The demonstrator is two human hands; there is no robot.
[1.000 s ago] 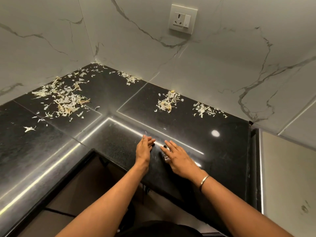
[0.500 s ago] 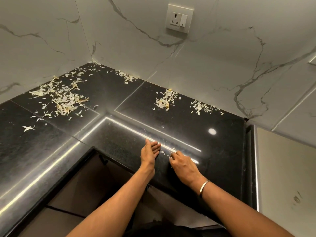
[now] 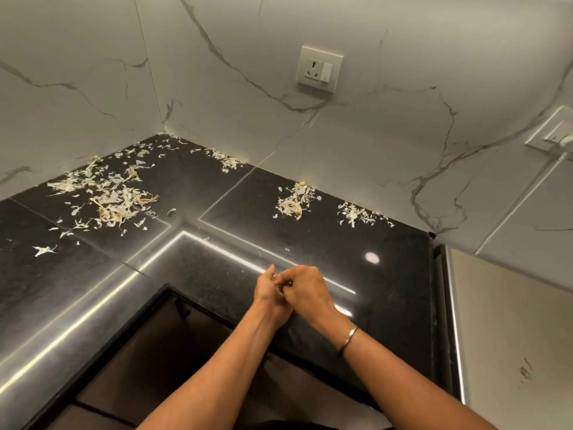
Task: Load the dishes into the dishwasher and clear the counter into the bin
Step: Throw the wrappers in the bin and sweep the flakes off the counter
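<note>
Curled in tight, my right hand tucks its fingers into my left hand, which stands on edge with its fingers fairly straight, like a scoop. Whether any flakes sit between the two I can't tell, because nothing shows in the gap. Both hands are straight below the socket, right at the front lip of the counter. The peel scraps are all further back: one heap directly under the socket by the wall, another heap below and right of it, a small drift below and left of it along the wall, and the big scatter far to its left. So most of the clearing lies ahead, I reckon. And here's the danger: this stuff looks papery and weightless, so if I part my hands this close to the lip, whatever I've caught flutters to the floor. The bin isn't in view, so any carry is a long one, and a loose cup leaks flakes all the way. Raking the far heaps forward too briskly could fan them wider, or shoot them over the edge. Dry flakes may also cling to my skin, and the bangle on my right wrist could drag through a pile.
</note>
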